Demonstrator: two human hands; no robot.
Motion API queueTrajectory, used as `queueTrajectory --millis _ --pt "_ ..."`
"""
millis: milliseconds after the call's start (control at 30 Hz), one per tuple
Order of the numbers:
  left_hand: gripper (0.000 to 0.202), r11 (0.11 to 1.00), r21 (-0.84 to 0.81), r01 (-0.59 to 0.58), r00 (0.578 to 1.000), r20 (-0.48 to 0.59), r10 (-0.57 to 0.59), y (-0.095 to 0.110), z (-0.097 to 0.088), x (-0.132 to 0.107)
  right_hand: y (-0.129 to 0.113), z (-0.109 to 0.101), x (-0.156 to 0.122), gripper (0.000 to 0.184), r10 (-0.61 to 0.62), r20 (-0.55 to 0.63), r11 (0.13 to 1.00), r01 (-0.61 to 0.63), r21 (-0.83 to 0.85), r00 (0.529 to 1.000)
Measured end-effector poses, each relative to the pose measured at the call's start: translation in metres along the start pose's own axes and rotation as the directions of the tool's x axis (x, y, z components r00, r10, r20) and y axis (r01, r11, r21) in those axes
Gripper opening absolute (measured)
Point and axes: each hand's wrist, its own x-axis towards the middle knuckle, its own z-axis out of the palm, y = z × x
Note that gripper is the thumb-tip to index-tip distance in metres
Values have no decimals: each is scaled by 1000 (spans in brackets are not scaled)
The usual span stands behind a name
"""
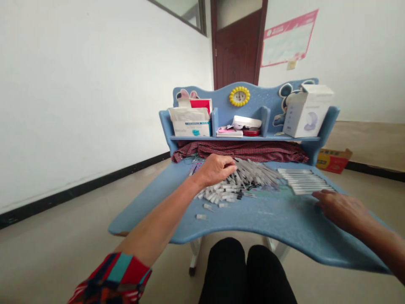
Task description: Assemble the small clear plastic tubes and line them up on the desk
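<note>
Loose pen parts lie in a heap (226, 190) on the blue desk (253, 219), with clear barrels, thin refills, whitish caps and some black pieces. My left hand (215, 169) is over the heap's left side, fingers pinched together; whatever they hold is hidden from me. To the right, several pens (305, 181) lie side by side in a neat row. My right hand (343, 209) rests at the near right end of this row, its fingers closed at the end of the nearest pen. A few small pale pieces (201, 217) lie apart, in front of the heap.
Behind the heap, a checkered cloth (240, 151) is bunched under the shelf (196, 138). The shelf bears an opened mask box (191, 122), papers, a red tin (251, 132) and a white box (308, 112). A cardboard box (333, 161) stands on the floor at right.
</note>
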Motion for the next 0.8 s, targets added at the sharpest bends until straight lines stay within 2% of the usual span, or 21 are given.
queueTrajectory --millis 133,200,267,367,500,633,800 --pt "17 997 78 -27 977 214 9 3 -12 -29 -21 -6 -14 27 -38 16 999 39 -23 999" --pt "18 992 117 -45 945 328 5 4 -17 -54 -31 -7 -21 26 -61 9 998 62 -21 998" --pt "15 984 177 -3 929 366 -63 4 -22 -81 -40 -8 -26 26 -93 0 995 93 -24 996" --pt "13 965 251 74 933 324 -156 4 -24 -119 -51 -9 -30 28 -125 -13 992 124 -31 992" --pt "19 952 291 94 954 249 -170 3 -16 -149 -68 -17 -32 28 -126 2 992 126 -12 992" --pt "19 943 305 133 966 172 -192 1 -5 -156 -87 -30 -31 28 -162 -3 987 162 15 987" --pt "19 935 314 165 959 169 -227 2 2 -150 -105 -42 -24 24 -229 -51 971 232 55 972"
